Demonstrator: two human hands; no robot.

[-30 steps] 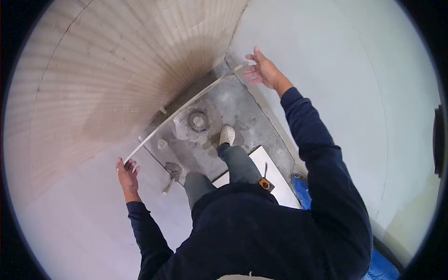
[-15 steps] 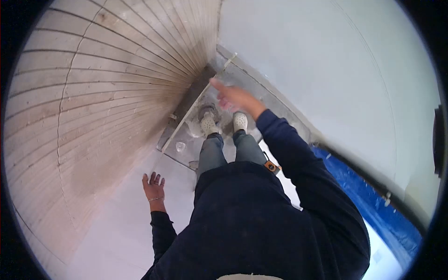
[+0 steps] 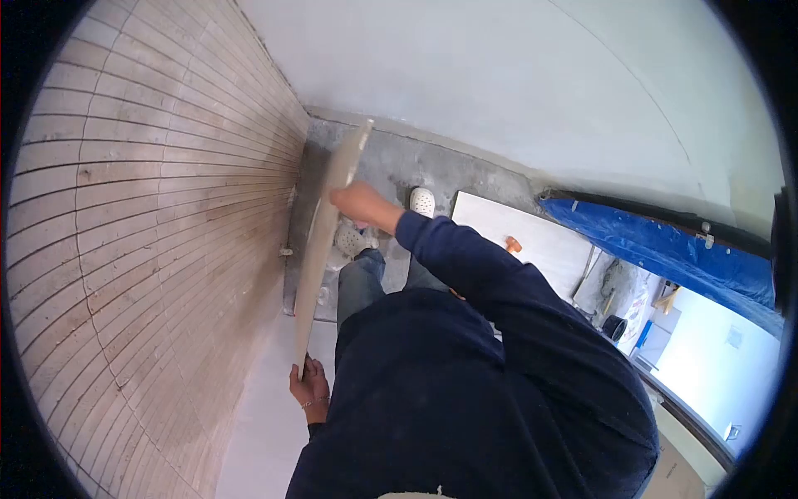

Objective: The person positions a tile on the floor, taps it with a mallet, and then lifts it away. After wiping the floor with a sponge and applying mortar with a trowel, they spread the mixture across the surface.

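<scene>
A long, flat, pale board (image 3: 317, 249) stands nearly on edge between my body and the ribbed wall. Near its upper part, my right hand (image 3: 364, 206) is closed on the board's edge, with some fingers hidden behind it. At the lower end my left hand (image 3: 309, 387) grips the board's corner, a bracelet at the wrist. My feet in white clogs, one of them partly hidden near the board (image 3: 422, 201), stand on the grey floor.
A ribbed beige wall (image 3: 133, 216) rises at the left and a smooth pale wall (image 3: 499, 75) ahead. To the right lie a white panel (image 3: 482, 214) with an orange tool (image 3: 513, 244) on it, blue sheeting (image 3: 657, 249) and a black round container (image 3: 614, 328).
Both hands have closed on the board, which has risen from lying on the floor to nearly upright. The view has shifted, bringing the white panel and orange tool into sight.
</scene>
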